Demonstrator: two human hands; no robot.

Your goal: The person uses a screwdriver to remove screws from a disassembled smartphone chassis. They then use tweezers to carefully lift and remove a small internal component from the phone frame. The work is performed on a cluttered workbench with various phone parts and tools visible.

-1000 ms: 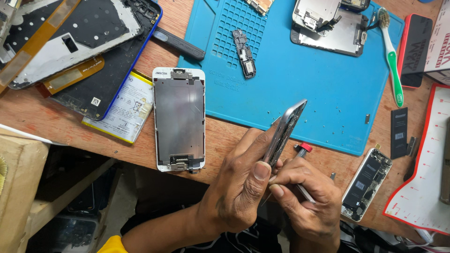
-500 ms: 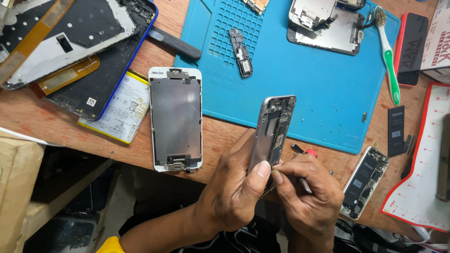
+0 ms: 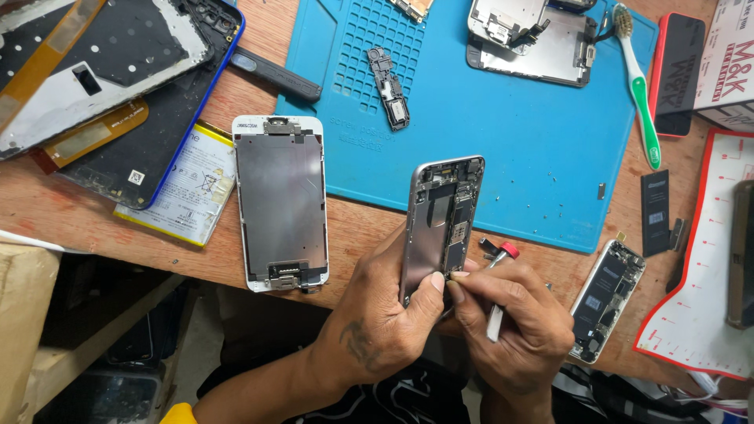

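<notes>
My left hand grips the lower end of an opened silver phone body, held upright with its inner parts facing me. My right hand holds a small white-handled screwdriver with a red cap, its fingertips pressed against the phone's bottom right edge next to my left thumb. Both hands are at the near edge of the wooden bench. A detached phone screen panel lies face down just left of my left hand.
A blue work mat holds a small black part, dismantled phone pieces and a green toothbrush. Another open phone lies right. A flat battery and large panels lie left. A red-edged white mat lies at far right.
The phone body has turned from edge-on to showing its open inside. My right hand has moved up to its bottom edge with the screwdriver.
</notes>
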